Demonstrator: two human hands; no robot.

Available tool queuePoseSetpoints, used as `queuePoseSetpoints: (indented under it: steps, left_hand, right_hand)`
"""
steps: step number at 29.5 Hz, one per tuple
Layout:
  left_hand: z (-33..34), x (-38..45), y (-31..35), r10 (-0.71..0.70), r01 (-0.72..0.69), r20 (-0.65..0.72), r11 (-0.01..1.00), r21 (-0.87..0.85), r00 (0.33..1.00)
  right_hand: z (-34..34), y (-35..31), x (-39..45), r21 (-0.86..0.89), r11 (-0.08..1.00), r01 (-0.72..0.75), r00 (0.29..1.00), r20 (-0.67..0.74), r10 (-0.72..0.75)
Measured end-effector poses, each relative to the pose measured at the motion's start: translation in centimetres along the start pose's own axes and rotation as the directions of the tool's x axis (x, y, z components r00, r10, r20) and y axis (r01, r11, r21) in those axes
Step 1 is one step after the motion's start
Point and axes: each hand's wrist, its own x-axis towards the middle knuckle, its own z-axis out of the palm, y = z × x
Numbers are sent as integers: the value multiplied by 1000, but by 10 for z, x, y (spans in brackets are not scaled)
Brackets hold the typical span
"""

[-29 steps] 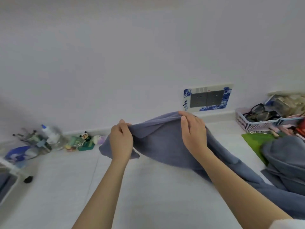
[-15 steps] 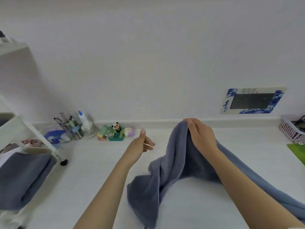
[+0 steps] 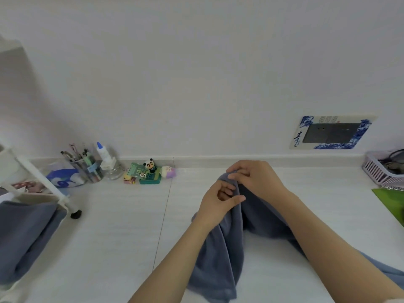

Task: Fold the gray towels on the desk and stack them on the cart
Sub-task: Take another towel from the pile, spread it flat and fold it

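- The gray towel [image 3: 220, 254] hangs in bunched folds over the white bench [image 3: 109, 226], with its top edge lifted and its lower part resting on the bench; its right side runs under the right forearm and is cut off by the picture edge.
- The right hand [image 3: 258, 180] pinches the top edge of the towel between its fingers.
- The left hand [image 3: 218, 204] is just below the right one and closes on the towel fold, with the thumb on the front; the cloth covers part of its fingers.
- At the far left, a white cart [image 3: 43, 186] is only partly in view; another gray towel [image 3: 24, 235] lies in it, and I cannot tell how it is folded.
- At the back near the wall stand a clear pen holder [image 3: 87, 169], a glue bottle [image 3: 103, 155] and a small panda figure [image 3: 150, 165].
- At the right edge, a pink basket [image 3: 376, 171] and a green mat [image 3: 391, 200] are cut off; the things in the basket are hard to make out.
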Motion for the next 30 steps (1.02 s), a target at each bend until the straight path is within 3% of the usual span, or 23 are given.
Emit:
queuePoseSetpoints:
  steps: [4,7,10,13,15,18,24,30]
  left_hand:
    - [10,0,7,81,-69,-252,996,58,964]
    - [3,-2,10,204,-175,-298,977,120,933]
    - [-19,-3,10,155,-146,-138,986,75,978]
    - [-51,-1,9,3,8,74,989,-150,997]
    - [-70,-3,9,-93,170,244,933,-317,965]
    - [-88,-8,5,-169,319,414,890,-326,895]
    - [-127,-13,7,-233,366,457,903,-228,859]
    - [-129,-12,37,-189,352,416,864,-359,889]
  right_hand:
    - [1,-19,0,16,999,32,999,-5,-32]
    - [-1,-25,-1,32,998,57,997,-54,-55]
    - [-10,-18,0,-25,997,66,995,-74,-68]
    - [-15,-5,-1,-87,992,90,996,-10,-91]
    - [-12,1,-2,-120,989,90,996,11,-89]
    - [-7,6,-1,-157,986,62,997,-34,-68]
    - [-4,-9,-2,-80,996,34,979,-197,-49]
    - [-13,-30,7,-95,989,112,902,-409,-141]
